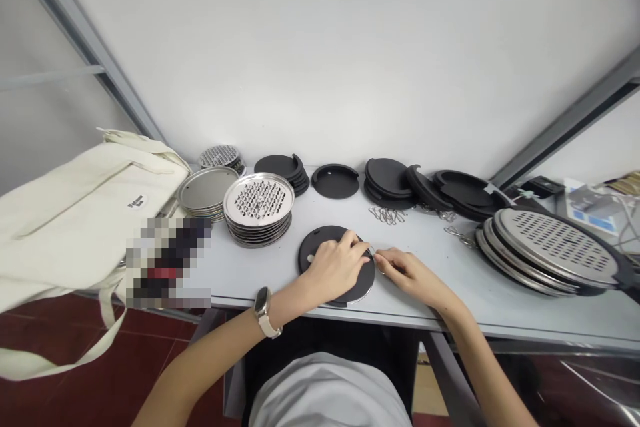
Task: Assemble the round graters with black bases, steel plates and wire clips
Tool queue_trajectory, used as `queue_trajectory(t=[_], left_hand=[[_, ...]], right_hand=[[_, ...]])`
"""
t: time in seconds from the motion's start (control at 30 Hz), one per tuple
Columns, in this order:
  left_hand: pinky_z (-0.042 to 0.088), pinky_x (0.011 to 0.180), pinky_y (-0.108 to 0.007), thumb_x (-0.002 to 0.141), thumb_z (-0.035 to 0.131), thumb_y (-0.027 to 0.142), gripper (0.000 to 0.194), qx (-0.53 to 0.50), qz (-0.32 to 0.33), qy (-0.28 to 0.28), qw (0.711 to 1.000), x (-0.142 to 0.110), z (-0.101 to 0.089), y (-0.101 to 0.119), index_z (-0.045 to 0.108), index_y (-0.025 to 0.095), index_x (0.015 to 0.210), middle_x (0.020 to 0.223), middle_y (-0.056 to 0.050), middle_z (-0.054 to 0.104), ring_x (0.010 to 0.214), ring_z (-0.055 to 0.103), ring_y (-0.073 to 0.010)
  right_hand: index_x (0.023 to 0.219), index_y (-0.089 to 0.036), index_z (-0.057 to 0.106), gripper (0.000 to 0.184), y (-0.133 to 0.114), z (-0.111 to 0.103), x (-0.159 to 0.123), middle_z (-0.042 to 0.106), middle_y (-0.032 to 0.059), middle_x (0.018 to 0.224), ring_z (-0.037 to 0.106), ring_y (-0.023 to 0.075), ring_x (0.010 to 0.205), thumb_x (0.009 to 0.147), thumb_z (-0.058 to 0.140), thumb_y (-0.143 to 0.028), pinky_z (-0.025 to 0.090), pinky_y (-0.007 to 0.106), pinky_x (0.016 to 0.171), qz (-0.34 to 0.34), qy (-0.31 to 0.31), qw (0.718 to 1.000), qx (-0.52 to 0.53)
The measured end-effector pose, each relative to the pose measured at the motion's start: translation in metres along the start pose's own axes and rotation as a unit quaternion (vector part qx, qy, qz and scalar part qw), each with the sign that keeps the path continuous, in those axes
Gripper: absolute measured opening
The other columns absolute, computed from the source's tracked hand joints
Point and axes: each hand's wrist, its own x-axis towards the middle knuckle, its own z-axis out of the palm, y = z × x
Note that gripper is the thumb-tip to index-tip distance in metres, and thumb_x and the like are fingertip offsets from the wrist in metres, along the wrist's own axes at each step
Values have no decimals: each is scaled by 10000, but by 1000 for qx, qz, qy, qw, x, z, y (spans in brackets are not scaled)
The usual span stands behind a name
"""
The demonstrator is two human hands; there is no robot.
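Observation:
A black round disc (313, 245) lies flat near the table's front edge, with a slot and a pale round hole in its face. My left hand (336, 268), a watch on its wrist, lies over the disc with its fingers bent at the right rim, gripping it. Just right of that rim, my right hand (407, 272) is closed in a pinch on a thin metal wire clip (372, 252), which meets the disc's edge. My fingers hide most of the clip. Silver metal shows along the disc's lower right edge.
Stacked round grater plates (259, 200) and plain metal discs (207, 188) stand left. Black rimmed discs (336, 180) line the back, beside loose wire clips (388, 215). Assembled graters (557, 247) are piled right. A cream bag (85, 214) lies at the far left.

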Motion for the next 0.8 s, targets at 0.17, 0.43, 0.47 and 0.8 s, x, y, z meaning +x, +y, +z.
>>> queue_trajectory(t=[0.17,0.43,0.47,0.8], left_hand=[[501,660,-297,960,353,325,298,2,1,-12,1000,1,-2,1,505,227,1196,1065,-51,520,731,608,-154],[507,650,-297,958,354,315,301,0,3,-20,1000,1,-3,1,507,228,1203,1058,-54,514,713,603,-154],[507,647,-294,958,355,314,300,-1,4,-20,1000,1,-3,1,509,227,1201,1057,-54,515,712,603,-154],[499,654,-292,960,345,291,292,-10,8,-11,1000,1,-3,-1,535,236,1175,1044,-49,500,710,592,-147]], right_hand=[[626,-192,384,389,1,1,-1,414,-26,610,407,136,593,958,334,-389,343,266,588,-2,3,1000,2],[628,-189,409,414,5,1,-1,442,-11,626,404,138,592,953,327,-431,354,269,573,-3,1,1000,16],[629,-188,416,410,5,0,-1,444,-10,627,403,137,594,951,334,-428,358,270,575,-3,2,1000,19],[630,-190,364,422,5,-4,-4,374,-24,631,366,128,596,939,343,-477,334,260,574,7,-10,998,56]])
